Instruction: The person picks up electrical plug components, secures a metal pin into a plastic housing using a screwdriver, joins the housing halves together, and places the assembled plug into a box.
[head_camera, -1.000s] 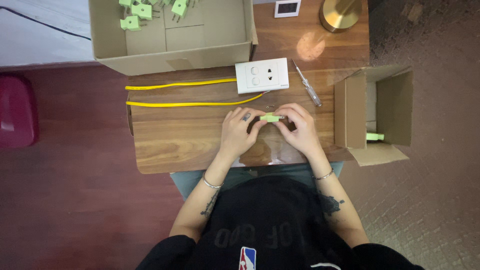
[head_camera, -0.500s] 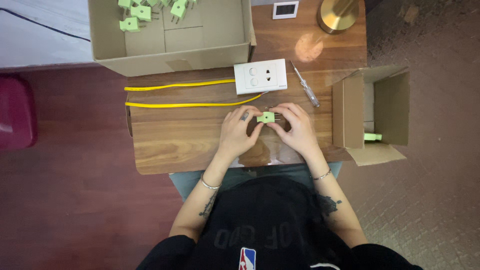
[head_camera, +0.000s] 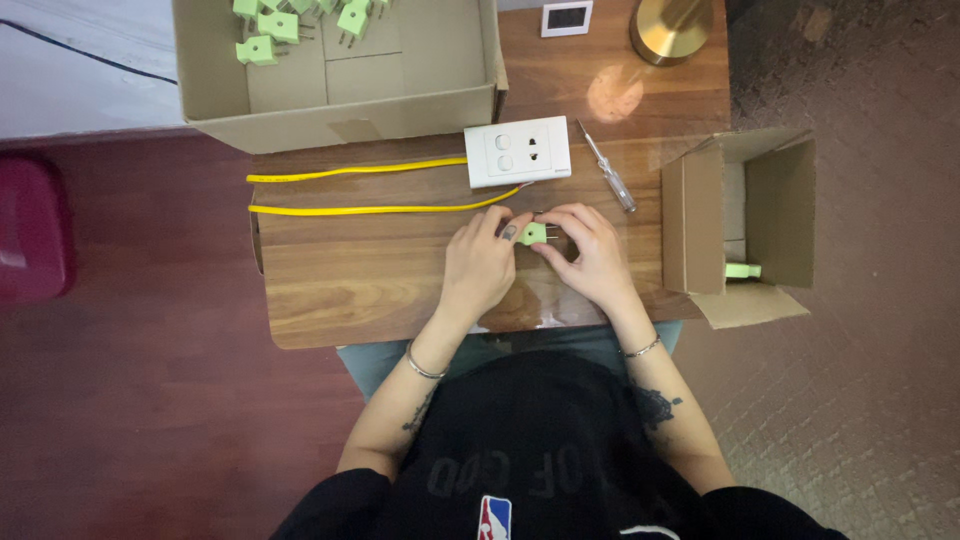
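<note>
- Head view looking straight down: left hand (head_camera: 482, 262) and right hand (head_camera: 590, 255) meeting over the wooden counter (head_camera: 350, 290), both pinching one small green plug (head_camera: 533, 233) between them.
- Left fingers (head_camera: 508, 228) clenched on the plug's left side, right fingers (head_camera: 556, 232) closing on its right side and top; neither hand released.
- Plug sitting directly between the fingertips, raised slightly off the counter or resting on it; cannot tell which.
- Looking like a small pale-green block, one face turned up showing a dark hole, thin metal pins poking out toward the right fingers.
- Lying just beyond the fingers: white wall socket plate (head_camera: 517, 151), with yellow wire (head_camera: 360, 209) running from it away to the left of the left fingers, in two strands.
- Resting just beyond and to the right of the right fingers: small screwdriver (head_camera: 607, 166), untouched.
- Standing well beyond the left fingers: large cardboard box (head_camera: 340, 110) holding several more green plugs (head_camera: 270, 30) of the same kind.
- Standing to the right of the right fingers: small cardboard box (head_camera: 745, 215) on its side, one green plug (head_camera: 742, 270) showing inside.
- Judging from this: one piece apparently finished and set aside in the small box, one in hand, many waiting in the large box, so seemingly early in the batch.
- Sitting at the far edge: brass lamp base (head_camera: 680, 25) and a small white device (head_camera: 567, 17).
</note>
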